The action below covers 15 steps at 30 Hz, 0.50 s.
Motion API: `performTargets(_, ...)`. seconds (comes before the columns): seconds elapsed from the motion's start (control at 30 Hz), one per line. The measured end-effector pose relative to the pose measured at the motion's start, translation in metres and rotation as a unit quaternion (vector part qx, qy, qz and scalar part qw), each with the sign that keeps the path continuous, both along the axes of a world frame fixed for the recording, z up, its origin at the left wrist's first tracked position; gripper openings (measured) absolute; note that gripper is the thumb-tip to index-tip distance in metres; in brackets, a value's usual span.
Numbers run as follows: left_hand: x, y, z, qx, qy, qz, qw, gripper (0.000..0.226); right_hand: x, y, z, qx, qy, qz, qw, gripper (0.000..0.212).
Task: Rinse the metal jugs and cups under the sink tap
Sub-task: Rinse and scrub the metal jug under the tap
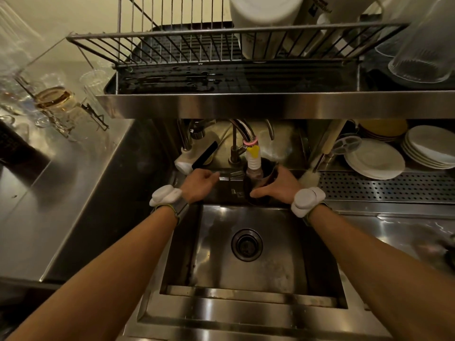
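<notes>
My right hand (278,187) grips a dark metal jug (253,183) from its right side and holds it upright at the back of the sink (270,267). The tap (245,132) ends in a white ribbed nozzle (253,159) with a yellow clip, and the nozzle's tip reaches into the jug's mouth. My left hand (200,184) is at the tap lever (230,174) just left of the jug, fingers curled toward it. Whether water runs I cannot tell.
A steel shelf (246,104) with a wire dish rack (197,45) overhangs the tap. White plates (374,158) are stacked on the right beside a perforated drainboard (384,187). Glasses (51,99) stand on the left counter. A white handheld sprayer (187,158) sits left of the tap.
</notes>
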State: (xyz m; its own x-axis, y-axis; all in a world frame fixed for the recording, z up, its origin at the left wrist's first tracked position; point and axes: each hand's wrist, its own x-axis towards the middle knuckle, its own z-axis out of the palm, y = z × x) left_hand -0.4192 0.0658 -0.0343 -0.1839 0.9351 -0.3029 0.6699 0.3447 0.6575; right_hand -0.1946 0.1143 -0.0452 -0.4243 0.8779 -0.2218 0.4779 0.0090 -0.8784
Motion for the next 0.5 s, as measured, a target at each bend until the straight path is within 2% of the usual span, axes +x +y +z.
performTargets(0.07,-0.001,0.000,0.000,-0.004,0.003,0.000,1.000,0.040,-0.004,-0.001,0.001,-0.007,-0.010,0.032,0.999,0.063)
performTargets(0.17,-0.002,-0.003,0.001,0.002,-0.007,0.011,1.000,0.039,-0.003,-0.001,-0.003,-0.008,-0.027,0.019,0.999,0.073)
performTargets(0.23,0.003,-0.003,0.003,0.009,-0.048,0.010,0.999,0.042,-0.003,-0.002,-0.003,0.007,-0.015,0.007,1.000,0.068)
performTargets(0.37,0.022,-0.005,0.014,-0.026,-0.189,0.008,0.982,0.040,-0.011,-0.010,-0.003,0.002,0.017,0.023,1.000,0.071)
performTargets(0.5,0.030,-0.007,0.016,-0.034,-0.196,-0.029,0.980,0.025,-0.006,-0.016,-0.012,-0.008,0.053,-0.020,0.998,0.080)
